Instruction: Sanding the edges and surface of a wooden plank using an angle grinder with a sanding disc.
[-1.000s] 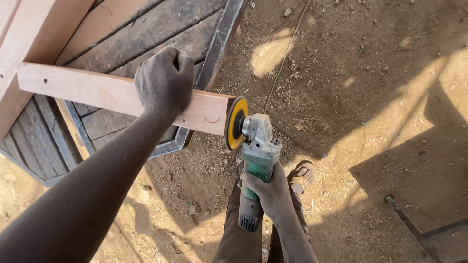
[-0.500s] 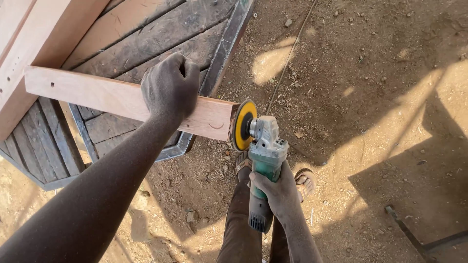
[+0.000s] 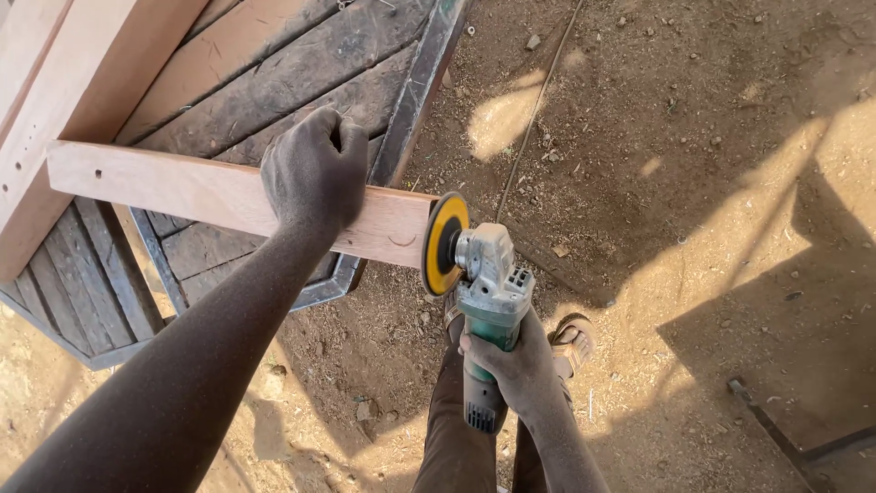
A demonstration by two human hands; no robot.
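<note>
My left hand (image 3: pixel 313 172) grips a long light wooden board (image 3: pixel 173 189) that lies across a dark plank table and sticks out past its edge. My right hand (image 3: pixel 517 367) holds a green and grey angle grinder (image 3: pixel 488 301) by its body. The grinder's yellow disc (image 3: pixel 443 242) stands flat against the cut end of the board. My legs and a sandalled foot (image 3: pixel 571 344) show below the grinder.
The dark plank table (image 3: pixel 274 82) has a metal frame edge (image 3: pixel 422 82). A wide pale wooden panel (image 3: pixel 64 91) lies at the upper left. A thin cord (image 3: pixel 534 114) runs over the dirt ground. A metal bar (image 3: pixel 776 429) lies at the lower right.
The view has shifted slightly, so board, hand and grinder sit a little right and lower. The disc stays at the board's end, and both hands keep their grip.
</note>
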